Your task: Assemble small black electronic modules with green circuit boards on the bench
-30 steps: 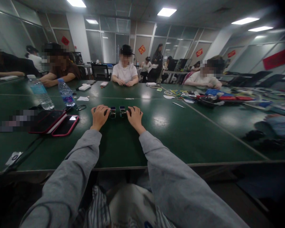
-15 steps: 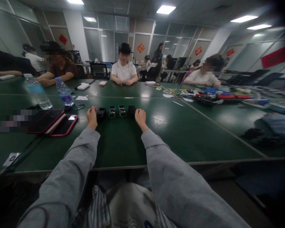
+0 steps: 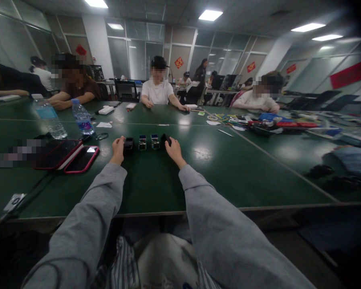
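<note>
My left hand (image 3: pixel 118 150) rests on the table with its fingers curled in, right beside a black open-topped casing (image 3: pixel 128 144). Nothing shows in those fingers. My right hand (image 3: pixel 174 151) grips a small black box-like part (image 3: pixel 165 140), which is tilted, with fingers on its right side. Between the hands stand two small electronic modules, one on the left (image 3: pixel 142 142) and one on the right (image 3: pixel 155 141), each with a dark screen on top and a circuit board below. They stand side by side, apart from both hands.
To the left are a phone with a pink rim (image 3: pixel 82 159), a larger dark tablet (image 3: pixel 58 153) and two water bottles, one nearer the middle (image 3: pixel 83 120). Cables and tools (image 3: pixel 276 120) are heaped at the right. A person in white (image 3: pixel 158 92) sits opposite.
My right hand has gone from a loose fist beside the black part to gripping and tilting it. My left hand has shifted slightly toward the casing. The person opposite has reached out an arm.
</note>
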{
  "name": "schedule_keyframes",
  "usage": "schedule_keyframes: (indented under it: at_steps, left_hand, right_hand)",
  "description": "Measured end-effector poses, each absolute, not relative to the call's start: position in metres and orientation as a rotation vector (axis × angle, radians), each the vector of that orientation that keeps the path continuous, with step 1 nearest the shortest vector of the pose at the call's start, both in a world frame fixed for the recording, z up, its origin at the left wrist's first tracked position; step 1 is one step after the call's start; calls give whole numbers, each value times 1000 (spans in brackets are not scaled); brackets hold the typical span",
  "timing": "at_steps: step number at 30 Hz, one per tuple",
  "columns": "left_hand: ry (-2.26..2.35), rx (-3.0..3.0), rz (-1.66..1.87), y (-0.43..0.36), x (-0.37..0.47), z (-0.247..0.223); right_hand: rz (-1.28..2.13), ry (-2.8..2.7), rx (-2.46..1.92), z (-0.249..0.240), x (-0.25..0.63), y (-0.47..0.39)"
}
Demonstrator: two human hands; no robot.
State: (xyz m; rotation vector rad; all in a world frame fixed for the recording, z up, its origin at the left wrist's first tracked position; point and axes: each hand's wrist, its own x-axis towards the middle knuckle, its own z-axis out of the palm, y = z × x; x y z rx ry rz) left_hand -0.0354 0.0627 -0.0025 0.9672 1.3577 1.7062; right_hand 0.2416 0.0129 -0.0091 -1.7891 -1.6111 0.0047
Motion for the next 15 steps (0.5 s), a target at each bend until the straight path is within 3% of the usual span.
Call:
schedule_keyframes:
  at_steps: [15]
  left_hand:
    - [1272, 910, 1692, 55, -34, 2]
  right_hand:
    - [7, -1353, -1846, -4, 247, 11]
